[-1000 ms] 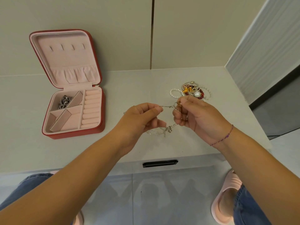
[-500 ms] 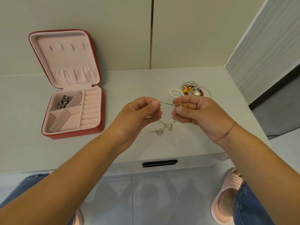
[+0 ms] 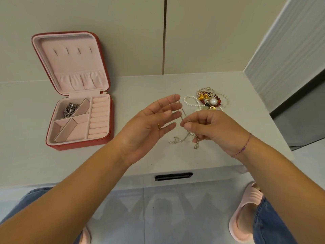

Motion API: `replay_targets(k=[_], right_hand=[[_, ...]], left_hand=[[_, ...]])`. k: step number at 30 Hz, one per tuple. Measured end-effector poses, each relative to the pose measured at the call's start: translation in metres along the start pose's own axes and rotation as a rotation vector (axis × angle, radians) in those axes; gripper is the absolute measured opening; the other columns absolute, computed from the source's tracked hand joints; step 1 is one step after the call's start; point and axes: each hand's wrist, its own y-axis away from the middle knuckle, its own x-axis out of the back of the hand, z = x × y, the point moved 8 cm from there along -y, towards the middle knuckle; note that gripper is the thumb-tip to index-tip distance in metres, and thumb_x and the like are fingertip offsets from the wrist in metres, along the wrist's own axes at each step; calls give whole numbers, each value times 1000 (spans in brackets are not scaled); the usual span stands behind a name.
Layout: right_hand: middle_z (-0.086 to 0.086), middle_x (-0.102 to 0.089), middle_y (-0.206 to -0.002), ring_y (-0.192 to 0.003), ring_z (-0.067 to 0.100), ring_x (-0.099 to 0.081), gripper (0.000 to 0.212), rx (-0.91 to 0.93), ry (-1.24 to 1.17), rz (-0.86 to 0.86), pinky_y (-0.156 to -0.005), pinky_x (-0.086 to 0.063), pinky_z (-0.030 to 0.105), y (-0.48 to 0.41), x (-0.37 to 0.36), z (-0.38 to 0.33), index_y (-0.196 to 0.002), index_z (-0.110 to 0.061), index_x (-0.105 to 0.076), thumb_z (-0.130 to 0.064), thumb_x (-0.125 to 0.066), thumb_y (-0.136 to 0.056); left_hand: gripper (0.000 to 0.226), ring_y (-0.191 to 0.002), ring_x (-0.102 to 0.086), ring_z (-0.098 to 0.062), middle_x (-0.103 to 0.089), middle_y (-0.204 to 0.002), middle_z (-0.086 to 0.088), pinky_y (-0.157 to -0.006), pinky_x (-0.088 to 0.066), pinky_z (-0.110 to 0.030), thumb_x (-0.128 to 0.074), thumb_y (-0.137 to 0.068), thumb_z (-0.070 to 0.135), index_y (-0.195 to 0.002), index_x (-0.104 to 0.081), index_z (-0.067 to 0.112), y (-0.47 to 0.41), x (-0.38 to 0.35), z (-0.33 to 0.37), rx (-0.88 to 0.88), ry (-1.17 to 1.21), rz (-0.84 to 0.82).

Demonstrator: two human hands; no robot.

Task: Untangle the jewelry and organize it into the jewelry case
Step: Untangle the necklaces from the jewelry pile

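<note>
Above mid-table, the thin silver chain is pinched between thumb and forefinger of the right hand; its upper end lies against the fingertips of the left hand, whose fingers are straight, spread and gripping nothing; its lower end trails onto the surface. I judge progress early: one dark piece sits in the jewelry case, rear-left compartment; the tangled pile beyond the right hand waits unsorted.

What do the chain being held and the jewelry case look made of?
The chain: thin silver-toned metal, judging by its glint; alloy can't be told. The jewelry case: red leather-like shell, smooth; pink lining looks like matte velvet or suede-like fabric.
</note>
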Motion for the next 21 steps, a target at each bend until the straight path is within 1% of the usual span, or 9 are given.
replay_targets(k=[1,3,5,8,11,13,16,19,21], right_hand=[[-8,-56,-57,-50,5,-46,6,-13,-21,-7,-56,-52,21,1,-1,1,-87,-12,-70,-12,-66,-83],[-3,-53,-58,-49,8,-42,14,-36,-122,-31,-52,-49,21,2,-2,0,-88,-9,-70,-19,-66,-78],[1,-55,-63,-49,8,-42,21,-47,-250,-67,-50,-47,22,3,-4,-3,-89,-8,-68,-23,-62,-76],[4,-60,-70,-49,8,-45,18,-52,-382,-94,-50,-49,23,3,-6,-7,-90,-8,-65,-21,-59,-79],[7,-63,-76,-52,10,-50,14,-39,-492,-104,-52,-52,25,2,-6,-8,-90,-9,-63,-18,-56,-81],[7,-64,-77,-55,11,-53,13,-33,-533,-115,-54,-53,26,2,-6,-9,-89,-9,-62,-17,-55,-82],[7,-65,-79,-58,12,-56,13,-21,-527,-117,-55,-53,26,2,-4,-10,-90,-9,-62,-17,-54,-83],[7,-66,-80,-61,13,-57,14,-23,-486,-81,-56,-53,26,2,3,-8,-92,-8,-62,-16,-54,-84],[8,-65,-82,-62,13,-58,13,-33,-437,-55,-57,-53,26,1,8,-6,-94,-8,-62,-14,-53,-88]], left_hand=[[38,-120,-57,-19,-62,-123,-1,-105,-42,-36,-60,-85,11,-120,-65,26,0,-1,0,6,-12,-6],[44,-118,-58,-19,-62,-124,-2,-105,-41,-36,-62,-84,9,-125,-62,26,2,-2,-2,22,-25,-11],[47,-116,-60,-19,-63,-125,-2,-107,-38,-38,-59,-85,9,-129,-58,26,3,-6,-5,41,-46,-22],[46,-112,-63,-20,-64,-126,-4,-109,-36,-40,-54,-91,5,-133,-52,25,5,-10,-15,80,-120,-19],[42,-111,-64,-21,-67,-121,-6,-109,-38,-39,-51,-95,5,-134,-49,20,7,-12,-25,121,-263,-6],[37,-108,-65,-20,-70,-113,-8,-107,-41,-36,-54,-94,4,-130,-52,15,8,-14,-30,134,-341,-11],[28,-92,-68,-18,-72,-100,-9,-98,-49,-28,-58,-91,3,-119,-60,5,9,-16,-33,134,-432,-14],[18,-83,-68,-13,-74,-90,-5,-86,-52,-19,-63,-88,5,-106,-67,6,9,-10,-30,135,-483,35],[15,-80,-69,-13,-75,-88,-6,-82,-53,-19,-65,-86,4,-101,-69,7,8,-5,-27,133,-460,75]])
